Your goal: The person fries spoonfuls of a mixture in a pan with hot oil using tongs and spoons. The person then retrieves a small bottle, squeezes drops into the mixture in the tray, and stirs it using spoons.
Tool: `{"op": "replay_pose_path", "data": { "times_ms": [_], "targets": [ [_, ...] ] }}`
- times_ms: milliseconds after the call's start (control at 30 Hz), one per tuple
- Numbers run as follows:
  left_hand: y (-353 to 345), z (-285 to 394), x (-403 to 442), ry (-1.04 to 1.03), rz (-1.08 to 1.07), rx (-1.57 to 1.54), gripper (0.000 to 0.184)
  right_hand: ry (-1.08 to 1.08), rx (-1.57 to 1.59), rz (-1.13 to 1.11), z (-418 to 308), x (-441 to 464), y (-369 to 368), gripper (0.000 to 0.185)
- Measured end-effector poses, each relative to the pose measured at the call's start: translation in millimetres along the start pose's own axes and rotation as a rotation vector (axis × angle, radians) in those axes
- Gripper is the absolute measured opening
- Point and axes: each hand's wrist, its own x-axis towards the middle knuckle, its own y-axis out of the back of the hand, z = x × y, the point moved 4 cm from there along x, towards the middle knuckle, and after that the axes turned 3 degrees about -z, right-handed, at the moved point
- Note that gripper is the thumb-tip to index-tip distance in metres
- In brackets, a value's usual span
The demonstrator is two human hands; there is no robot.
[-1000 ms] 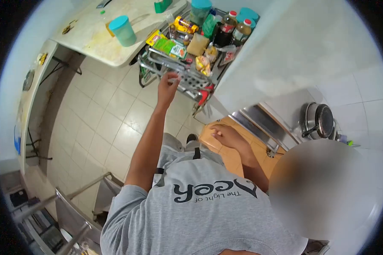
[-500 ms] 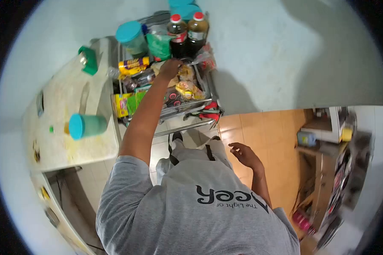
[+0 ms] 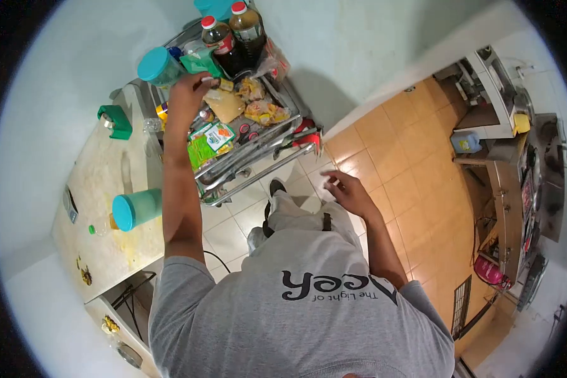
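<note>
My left hand (image 3: 192, 90) reaches over the top of a metal rack (image 3: 277, 140), its fingers closed on a small thing with a dark end that I cannot make out. Just right of it lie a bag of pale tan stuff (image 3: 225, 106) and yellow-and-clear plastic packets (image 3: 266, 112). Below are a green and white sachet (image 3: 219, 137) and red-handled scissors (image 3: 248, 135). Behind my left hand stand two red-capped bottles of dark liquid (image 3: 223, 47) and a turquoise-lidded container (image 3: 157, 66). Beside my body, my right hand (image 3: 348, 192) hangs with loosely bent, parted fingers, holding nothing.
On the left, a stained white table (image 3: 142, 242) carries another turquoise-lidded container (image 3: 137, 210), a small green-capped bottle (image 3: 101, 227) and a green holder (image 3: 114, 121). Red-handled tools (image 3: 305, 135) hang at the rack's front. A wooden cabinet (image 3: 501, 208) stands right, across the tiled floor.
My left hand has moved left over the rack, off the tan bag, and now pinches something small. The whole view has shifted and turned. My right hand still hangs beside my body.
</note>
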Motion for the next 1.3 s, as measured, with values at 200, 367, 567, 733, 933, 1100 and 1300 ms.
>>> {"op": "replay_pose_path", "data": {
  "times_ms": [200,367,567,733,933,1100,1300],
  "targets": [
    [-12.1,189.4,-103.8,-0.178,-0.38,-0.131,0.018,0.343,0.427,-0.091,-51.9,-18.9,12.2,0.083],
    [-113.5,304.0,-159.3,-0.404,-0.599,-0.246,0.021,0.456,0.226,-0.09,-11.8,-94.0,78.0,0.058],
    [-263.5,475.5,-214.9,-0.613,-0.881,-0.297,0.019,0.408,0.323,0.146,115.9,-239.0,186.5,0.027],
    [-361.3,594.5,-219.5,-0.783,-1.011,-0.274,0.027,0.341,0.379,0.366,176.3,-327.7,282.6,0.025],
    [-469.4,715.2,-201.1,-1.084,-1.185,0.253,0.038,0.302,0.367,0.561,245.2,-386.1,374.5,0.026],
    [-594.8,838.1,-182.8,-1.33,-1.18,-0.357,0.032,0.227,0.458,0.751,332.1,-448.7,503.2,0.03],
    [-734.5,974.6,-149.3,-1.34,-1.346,-0.097,0.026,0.018,0.524,0.926,415.0,-500.9,633.5,0.029]
  ]
}}
